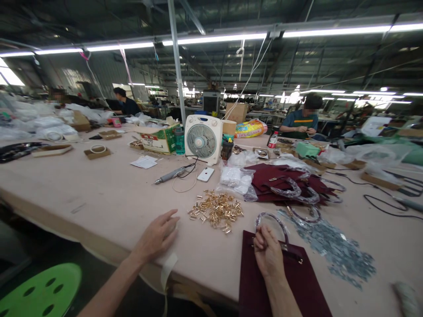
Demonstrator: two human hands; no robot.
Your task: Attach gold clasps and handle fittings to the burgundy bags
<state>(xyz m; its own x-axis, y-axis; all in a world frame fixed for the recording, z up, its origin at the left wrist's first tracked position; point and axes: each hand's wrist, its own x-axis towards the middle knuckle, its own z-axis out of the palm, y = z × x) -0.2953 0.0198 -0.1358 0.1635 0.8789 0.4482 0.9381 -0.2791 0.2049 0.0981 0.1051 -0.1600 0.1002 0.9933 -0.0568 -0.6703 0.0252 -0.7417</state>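
My left hand [159,235] lies on the table with its fingers stretched out, just left of a pile of small gold-coloured metal fittings [218,210]. Closed over the left end of a plastic-wrapped handle [280,222] is my right hand [269,253]. That handle belongs to a dark maroon bag piece [297,281] lying flat at the table's front edge. A short strap with a gold end shows right of the right hand. My right fingers hide the left foot of the handle. Flat grey metal pieces [340,246] are spread to the right.
More maroon bag pieces [264,176] with wrapped handles are stacked behind. A white fan [202,140], a phone [205,174] and a corded pen-shaped tool [170,175] sit mid-table. A green stool [41,288] stands at lower left. A co-worker [300,121] sits across the table.
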